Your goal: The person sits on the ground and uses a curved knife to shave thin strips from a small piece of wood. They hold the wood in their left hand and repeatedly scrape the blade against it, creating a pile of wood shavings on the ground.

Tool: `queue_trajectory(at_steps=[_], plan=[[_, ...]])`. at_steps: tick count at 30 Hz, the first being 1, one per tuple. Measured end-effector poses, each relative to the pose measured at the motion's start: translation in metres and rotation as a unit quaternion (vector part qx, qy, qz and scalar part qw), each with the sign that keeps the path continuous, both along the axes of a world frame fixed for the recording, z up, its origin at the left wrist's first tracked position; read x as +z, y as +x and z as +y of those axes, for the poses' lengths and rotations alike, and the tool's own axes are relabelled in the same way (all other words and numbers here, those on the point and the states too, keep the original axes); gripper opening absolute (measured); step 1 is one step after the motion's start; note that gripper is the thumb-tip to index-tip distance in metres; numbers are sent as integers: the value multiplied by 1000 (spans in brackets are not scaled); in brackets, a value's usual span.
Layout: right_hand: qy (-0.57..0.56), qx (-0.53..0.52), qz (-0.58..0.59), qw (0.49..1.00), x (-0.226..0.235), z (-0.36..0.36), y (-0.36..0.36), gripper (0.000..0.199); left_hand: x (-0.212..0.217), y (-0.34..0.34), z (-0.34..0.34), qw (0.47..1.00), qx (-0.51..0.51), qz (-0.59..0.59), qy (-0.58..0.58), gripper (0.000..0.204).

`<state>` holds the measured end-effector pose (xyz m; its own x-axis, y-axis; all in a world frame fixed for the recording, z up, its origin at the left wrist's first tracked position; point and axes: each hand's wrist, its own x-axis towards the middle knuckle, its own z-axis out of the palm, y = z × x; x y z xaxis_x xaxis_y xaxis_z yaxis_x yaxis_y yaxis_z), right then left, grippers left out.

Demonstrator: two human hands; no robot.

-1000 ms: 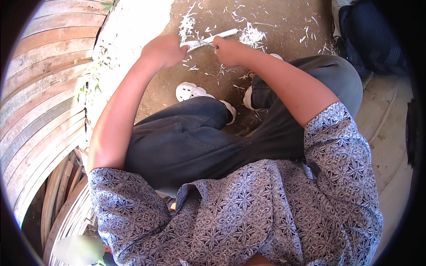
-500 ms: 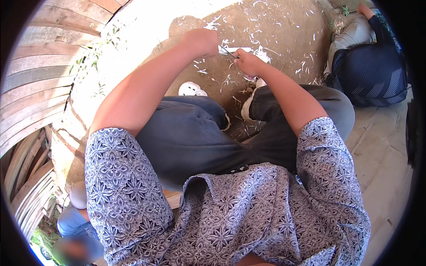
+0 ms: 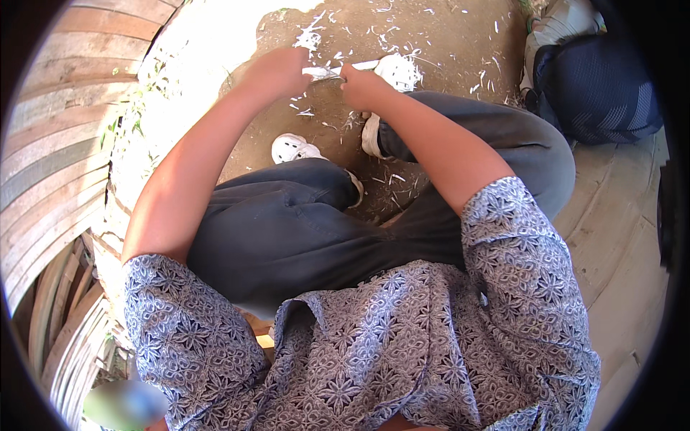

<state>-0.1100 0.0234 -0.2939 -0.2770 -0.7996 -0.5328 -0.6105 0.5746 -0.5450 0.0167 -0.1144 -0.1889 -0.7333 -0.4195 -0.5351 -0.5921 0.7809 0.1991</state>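
My left hand (image 3: 289,70) is closed in a fist round a narrow white stick (image 3: 365,65), which runs from the fist toward the right, beyond my other hand. My right hand (image 3: 361,87) is closed too, close to the stick on its near side. From its fingers a thin knife (image 3: 335,72) reaches toward the left fist; only a short piece of the blade shows and the handle is hidden in the hand. Both arms are stretched forward over the ground, past my shoes (image 3: 293,148).
White shavings (image 3: 399,73) lie heaped beyond my right hand and scattered over the brown dirt (image 3: 445,43). A wooden plank wall (image 3: 68,108) stands at left, boards (image 3: 611,208) at right. A person in light trousers (image 3: 557,29) is at upper right beside a dark mesh-patterned bulk (image 3: 604,90). Another person's blurred head is at lower left.
Both hands have shifted left together, still closed. More of the white stick shows between and beyond them, and less of the blade. The view has also shifted slightly.
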Motion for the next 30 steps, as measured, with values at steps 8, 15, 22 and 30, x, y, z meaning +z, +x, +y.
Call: queue_trajectory(at_steps=[8,15,22,30], plan=[[8,-78,-32,996,-24,15,-20,33,-7,3,1,1000,-9,1,-24,34],[-26,11,-56,998,26,36,-20,32,-5,4,12,999,-14,4,-34,35],[3,14,0,1000,15,33,-11,30,0,-2,23,999,-18,10,-28,34],[76,-64,-29,995,-42,22,-19,31,-6,-7,19,999,-19,-3,-27,37]])
